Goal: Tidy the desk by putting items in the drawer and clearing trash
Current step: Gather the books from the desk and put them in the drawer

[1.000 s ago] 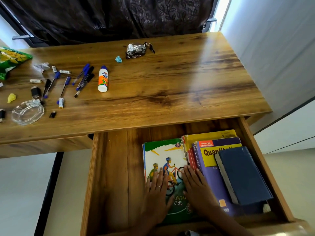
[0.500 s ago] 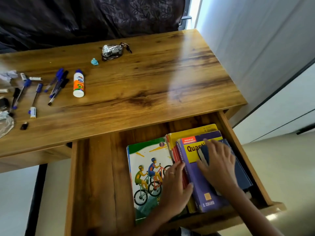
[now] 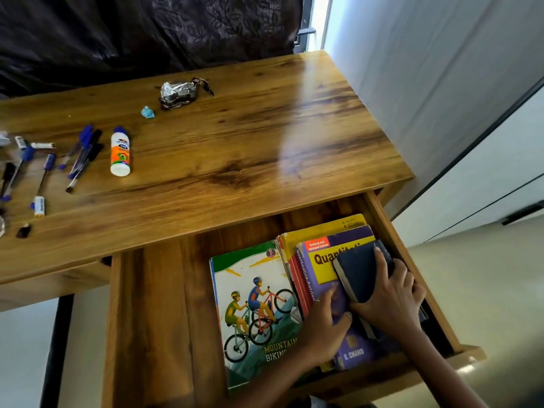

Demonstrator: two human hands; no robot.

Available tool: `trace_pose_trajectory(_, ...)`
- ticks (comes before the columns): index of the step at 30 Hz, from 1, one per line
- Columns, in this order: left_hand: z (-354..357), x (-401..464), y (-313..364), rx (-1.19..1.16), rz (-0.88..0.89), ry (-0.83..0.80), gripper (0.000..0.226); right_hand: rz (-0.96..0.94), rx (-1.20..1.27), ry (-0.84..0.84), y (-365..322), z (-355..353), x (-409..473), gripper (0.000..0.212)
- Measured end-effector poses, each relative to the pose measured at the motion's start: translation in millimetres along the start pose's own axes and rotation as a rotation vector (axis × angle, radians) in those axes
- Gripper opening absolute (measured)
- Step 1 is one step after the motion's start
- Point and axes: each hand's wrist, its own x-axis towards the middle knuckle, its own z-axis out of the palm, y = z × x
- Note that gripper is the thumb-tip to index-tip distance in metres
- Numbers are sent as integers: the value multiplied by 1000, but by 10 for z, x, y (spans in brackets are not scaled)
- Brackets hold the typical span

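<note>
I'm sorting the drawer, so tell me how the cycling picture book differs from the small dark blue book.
The green and white mountain biking book is large and thin; the plain dark blue hardback book is smaller and thicker. The biking book lies flat on the drawer floor, untouched; the blue one sits atop the purple book, gripped by the right hand. Its cover is illustrated; the blue one's is bare. Both are in the open wooden drawer.

4 books point(image 3: 256, 304), 1 glue btl point(image 3: 120, 154), 2 hands point(image 3: 388, 295)
</note>
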Motion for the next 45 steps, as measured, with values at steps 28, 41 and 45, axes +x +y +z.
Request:
trace_pose_trajectory(28, -740, -446, -635, -812, -341, 658, 50, -233, 458, -398, -1405, 296, -628, 119)
trace_pose_trajectory(41, -709, -414, -592, -703, -240, 696, 43, -441, 236, -287, -1234, 533, -617, 82)
trace_pose_trajectory(45, -727, -389, -546, -535, -253, 668, 49, -592, 104, -307, -1119, 599, -640, 59)
